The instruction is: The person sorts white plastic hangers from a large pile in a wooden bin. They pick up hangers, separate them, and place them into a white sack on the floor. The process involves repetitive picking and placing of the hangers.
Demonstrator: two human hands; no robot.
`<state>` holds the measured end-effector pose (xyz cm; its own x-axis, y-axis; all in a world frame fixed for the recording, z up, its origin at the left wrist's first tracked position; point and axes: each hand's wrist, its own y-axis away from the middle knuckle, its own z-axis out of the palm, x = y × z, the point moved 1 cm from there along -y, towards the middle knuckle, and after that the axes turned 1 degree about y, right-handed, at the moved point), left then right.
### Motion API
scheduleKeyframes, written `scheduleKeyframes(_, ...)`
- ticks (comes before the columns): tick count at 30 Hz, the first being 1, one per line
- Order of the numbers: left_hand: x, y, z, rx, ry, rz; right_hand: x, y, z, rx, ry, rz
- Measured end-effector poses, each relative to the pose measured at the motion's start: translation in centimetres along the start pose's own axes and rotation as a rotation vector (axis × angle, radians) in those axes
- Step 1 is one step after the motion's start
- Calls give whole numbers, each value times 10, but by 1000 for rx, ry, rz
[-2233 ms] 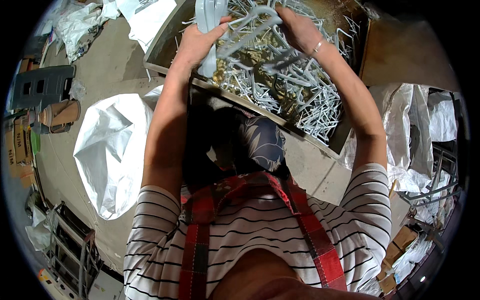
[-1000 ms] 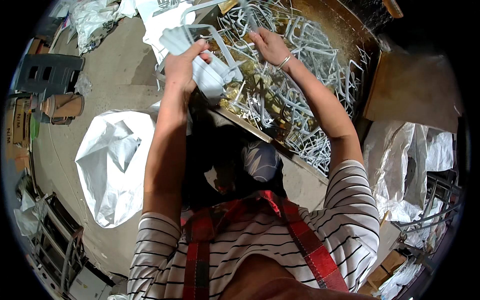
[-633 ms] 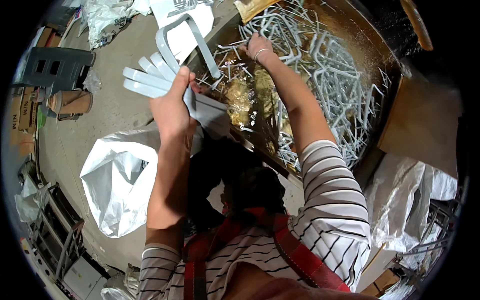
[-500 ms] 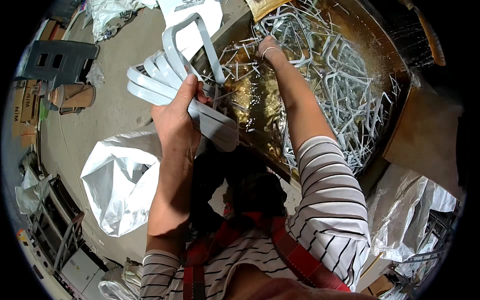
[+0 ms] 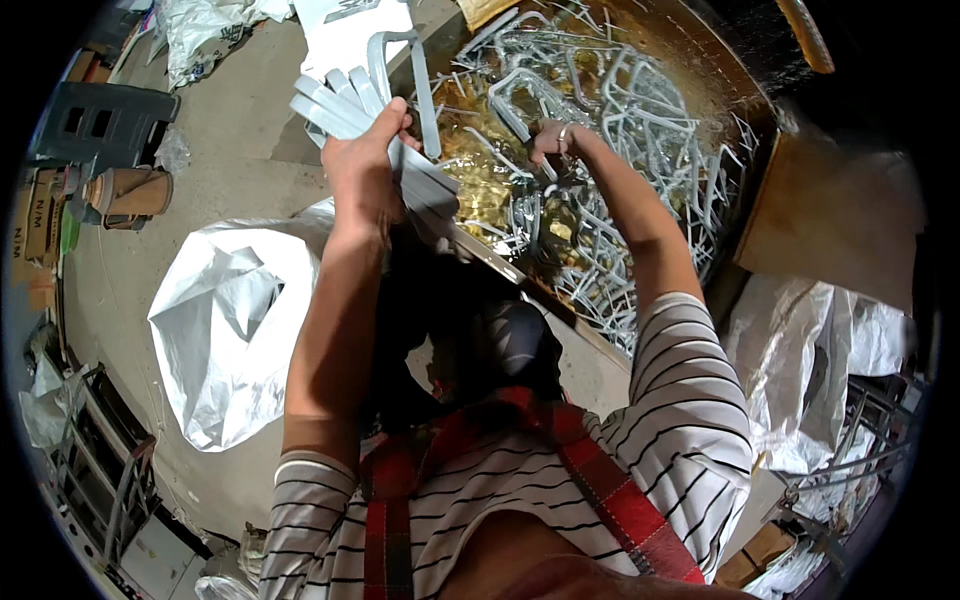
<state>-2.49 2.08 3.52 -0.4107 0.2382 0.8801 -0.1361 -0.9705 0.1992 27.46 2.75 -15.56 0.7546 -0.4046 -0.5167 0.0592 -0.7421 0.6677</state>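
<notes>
Head view: fingers of the left hand [image 5: 365, 170] clamp a bundle of grey strips [image 5: 427, 186] at the tray [image 5: 505, 268] edge; whether the right hand [image 5: 558, 145] grips 1 bent strip [image 5: 508, 117] cannot be told. Some are gathered; many loose strips [image 5: 652, 112] remain inside.

Dark lettering on brn ctn [image 5: 37, 238] far L, plus dk print on wht bag [image 5: 205, 38] & wht sheet [image 5: 352, 42] up top.

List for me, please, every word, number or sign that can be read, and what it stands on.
Cartons, far left: bold dark letters, which I won't quote.
Crumpled sack, top left: dark print, too blurred to read.
White sheet, top: grey print, too blurred to read.
Nothing else is legible.
</notes>
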Motion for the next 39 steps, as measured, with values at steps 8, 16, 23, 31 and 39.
scheduleKeyframes(8, -51, 3, 24, -214, -141, -205, -41, 166, 5, 197, -517, -389)
scheduleKeyframes(16, -81, 21, 62, -373, 208, -399, -96, 214, 42, 455, 376, -511)
scheduleKeyframes(23, -62, -2, 45, -350, 265, -373, 8, 199, 64, 643, -848, 80)
scheduleKeyframes(31, -58, -20, 34, -309, 338, -476, 3, 164, 67, 439, -1527, -20)
scheduleKeyframes(39, -33, -40, 20, 49, 393, -213, 89, 226, 30, 802, -791, 256)
